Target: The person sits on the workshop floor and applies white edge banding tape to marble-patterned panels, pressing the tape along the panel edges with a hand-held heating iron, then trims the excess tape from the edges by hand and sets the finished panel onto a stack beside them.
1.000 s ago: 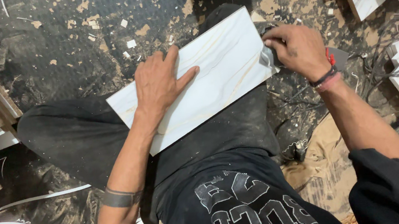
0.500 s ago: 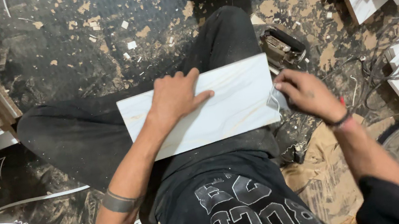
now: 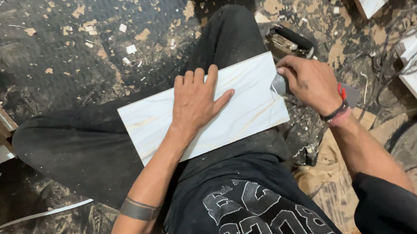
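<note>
Seen from above: white marble-look panel (image 3: 250,109) resting across black-trousered lap, left hand (image 3: 196,100) spread flat on its middle, right hand (image 3: 311,81) at three o'clock pinching a small grey piece (image 3: 278,85) against its end; likely stiff, smooth, slippery, chip-prone, best gripped by long edges.

Your left hand (image 3: 196,100) lies flat, palm down, fingers spread (forearm reaching forward); your right hand (image 3: 311,81) curls closed, wrist bent, elbow out to the side
</note>
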`<control>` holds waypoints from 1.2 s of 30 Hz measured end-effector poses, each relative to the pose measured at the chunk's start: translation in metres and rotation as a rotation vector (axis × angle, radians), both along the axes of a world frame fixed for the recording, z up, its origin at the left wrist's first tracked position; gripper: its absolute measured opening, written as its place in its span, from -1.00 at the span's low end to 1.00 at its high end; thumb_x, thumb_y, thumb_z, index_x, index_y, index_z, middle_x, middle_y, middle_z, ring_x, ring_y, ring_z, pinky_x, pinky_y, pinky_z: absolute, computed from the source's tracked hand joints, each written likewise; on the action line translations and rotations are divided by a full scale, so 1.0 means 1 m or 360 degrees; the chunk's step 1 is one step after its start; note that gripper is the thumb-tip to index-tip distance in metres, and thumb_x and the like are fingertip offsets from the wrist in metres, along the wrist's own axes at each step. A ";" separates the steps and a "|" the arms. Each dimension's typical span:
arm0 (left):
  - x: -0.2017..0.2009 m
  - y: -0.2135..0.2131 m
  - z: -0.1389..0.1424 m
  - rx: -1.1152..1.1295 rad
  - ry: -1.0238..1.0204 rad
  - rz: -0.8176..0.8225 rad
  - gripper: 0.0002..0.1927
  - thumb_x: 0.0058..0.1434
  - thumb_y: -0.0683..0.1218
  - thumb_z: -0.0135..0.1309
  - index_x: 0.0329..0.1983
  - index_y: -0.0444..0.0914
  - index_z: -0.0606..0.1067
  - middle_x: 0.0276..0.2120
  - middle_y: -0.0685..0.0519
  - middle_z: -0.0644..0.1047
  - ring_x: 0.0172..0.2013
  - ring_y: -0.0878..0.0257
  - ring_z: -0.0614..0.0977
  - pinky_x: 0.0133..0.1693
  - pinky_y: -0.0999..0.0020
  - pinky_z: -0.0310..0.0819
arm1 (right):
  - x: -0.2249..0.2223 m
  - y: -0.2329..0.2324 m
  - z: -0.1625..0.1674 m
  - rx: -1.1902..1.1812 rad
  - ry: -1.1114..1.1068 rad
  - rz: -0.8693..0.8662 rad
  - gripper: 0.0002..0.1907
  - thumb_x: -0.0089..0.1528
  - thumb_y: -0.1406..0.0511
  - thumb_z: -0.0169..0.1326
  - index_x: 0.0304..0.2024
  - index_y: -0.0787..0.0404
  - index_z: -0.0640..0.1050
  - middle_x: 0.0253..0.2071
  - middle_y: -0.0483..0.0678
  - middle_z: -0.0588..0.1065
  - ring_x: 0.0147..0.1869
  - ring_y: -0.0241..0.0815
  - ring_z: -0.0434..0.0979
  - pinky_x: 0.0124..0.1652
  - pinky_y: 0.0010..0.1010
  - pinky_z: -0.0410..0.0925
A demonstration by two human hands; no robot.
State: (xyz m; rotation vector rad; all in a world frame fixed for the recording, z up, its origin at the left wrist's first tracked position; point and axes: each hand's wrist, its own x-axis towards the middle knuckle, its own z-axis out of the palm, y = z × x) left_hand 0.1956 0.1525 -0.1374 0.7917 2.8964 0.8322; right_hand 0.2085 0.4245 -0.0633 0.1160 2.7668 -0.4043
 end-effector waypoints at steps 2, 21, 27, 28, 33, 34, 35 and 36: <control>-0.001 -0.001 -0.002 0.0028 -0.0020 0.0005 -0.34 0.24 0.31 0.14 0.14 -0.29 0.45 -0.31 -0.05 0.43 -0.26 0.05 0.42 -0.18 0.11 0.23 | -0.016 0.002 -0.004 -0.0007 0.0028 0.0043 -0.80 0.32 0.18 0.09 -0.08 0.04 0.66 -0.33 0.06 0.61 -0.24 0.17 0.61 -0.28 -0.06 0.39; 0.002 0.000 -0.008 0.0145 0.0029 0.0026 -0.36 0.23 0.31 0.14 0.10 -0.27 0.47 -0.34 -0.04 0.41 -0.28 0.06 0.41 -0.19 0.12 0.21 | -0.052 0.027 -0.010 -0.0032 -0.0116 0.0381 -0.78 0.36 0.14 0.10 -0.07 0.07 0.64 -0.29 0.03 0.61 -0.22 0.09 0.62 -0.26 -0.16 0.40; 0.004 -0.001 -0.011 0.0143 0.0034 0.0015 -0.37 0.26 0.29 0.15 0.11 -0.28 0.47 -0.34 -0.04 0.40 -0.28 0.05 0.41 -0.21 0.12 0.20 | -0.062 0.035 -0.011 -0.0096 -0.0101 0.0405 -0.78 0.34 0.15 0.11 -0.05 0.06 0.65 -0.26 0.02 0.61 -0.20 0.08 0.61 -0.25 -0.17 0.41; 0.005 -0.001 -0.011 0.0149 0.0040 0.0027 -0.37 0.25 0.29 0.15 0.11 -0.28 0.47 -0.34 -0.04 0.40 -0.28 0.05 0.41 -0.20 0.12 0.20 | -0.065 0.034 -0.012 -0.0102 -0.0104 0.0418 -0.78 0.34 0.16 0.11 -0.05 0.06 0.65 -0.26 0.03 0.61 -0.20 0.09 0.61 -0.25 -0.17 0.41; 0.005 -0.001 -0.011 0.0137 0.0051 0.0032 -0.38 0.25 0.29 0.15 0.10 -0.28 0.47 -0.34 -0.05 0.40 -0.28 0.05 0.41 -0.21 0.11 0.20 | -0.083 0.026 -0.008 0.0114 -0.0169 0.0721 -0.80 0.32 0.18 0.11 -0.06 -0.04 0.68 -0.27 -0.03 0.63 -0.19 0.05 0.63 -0.19 -0.18 0.41; 0.004 -0.001 -0.011 0.0131 0.0050 0.0032 -0.38 0.25 0.30 0.15 0.09 -0.28 0.47 -0.34 -0.05 0.41 -0.28 0.05 0.41 -0.20 0.11 0.21 | -0.086 0.023 -0.007 0.0211 -0.0223 0.0759 -0.80 0.31 0.19 0.10 -0.06 -0.08 0.69 -0.27 -0.05 0.64 -0.19 0.04 0.63 -0.18 -0.18 0.41; 0.004 -0.001 -0.011 0.0123 0.0049 0.0035 -0.38 0.25 0.31 0.15 0.08 -0.27 0.47 -0.34 -0.05 0.41 -0.28 0.05 0.41 -0.20 0.11 0.21 | -0.088 0.020 -0.008 0.0282 -0.0231 0.0883 -0.79 0.30 0.18 0.10 -0.06 -0.08 0.69 -0.28 -0.08 0.65 -0.21 -0.03 0.63 -0.14 -0.18 0.38; 0.003 0.000 -0.011 0.0115 0.0047 0.0035 -0.38 0.24 0.31 0.15 0.07 -0.27 0.47 -0.34 -0.05 0.41 -0.28 0.04 0.41 -0.20 0.11 0.21 | -0.090 0.016 -0.008 0.0354 -0.0240 0.1004 -0.78 0.29 0.17 0.10 -0.06 -0.08 0.68 -0.29 -0.11 0.66 -0.22 -0.09 0.64 -0.10 -0.18 0.35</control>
